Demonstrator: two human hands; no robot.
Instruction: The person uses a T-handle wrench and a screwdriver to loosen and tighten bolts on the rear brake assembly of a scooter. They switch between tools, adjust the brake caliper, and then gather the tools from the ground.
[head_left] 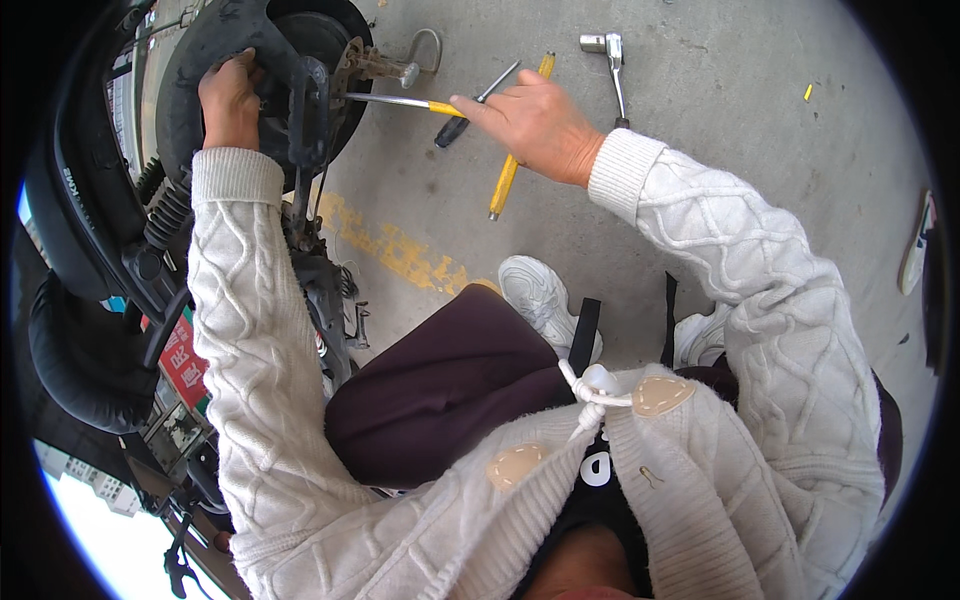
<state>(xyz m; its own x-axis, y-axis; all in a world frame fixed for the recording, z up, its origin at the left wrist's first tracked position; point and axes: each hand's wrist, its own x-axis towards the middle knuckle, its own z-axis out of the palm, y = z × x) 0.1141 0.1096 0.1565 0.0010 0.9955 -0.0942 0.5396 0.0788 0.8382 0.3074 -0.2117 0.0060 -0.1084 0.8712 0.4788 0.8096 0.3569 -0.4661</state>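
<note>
My left hand (230, 95) is closed over the black tire (185, 110) of a scooter's wheel, thumb against it, fingertips partly hidden. My right hand (530, 125) grips a yellow-handled tool (398, 100) whose long steel shaft reaches the black bracket (318, 120) and metal fittings (360, 65) at the hub. On the concrete by that hand lie a dark-handled screwdriver (452, 128) and a yellow bar-shaped tool (502, 190), partly covered in view by my fingers. A ratchet with a socket (615, 75) lies farther right, its handle end near my sleeve.
The scooter's black body (80, 200), seat-like padded part (80, 350) and shock spring (165, 215) fill the left side. A faded yellow line (390, 245) crosses the ground. My white shoe (535, 295) is below. Another person's shoe (915, 240) shows at the far right edge, near a small yellow piece (808, 92).
</note>
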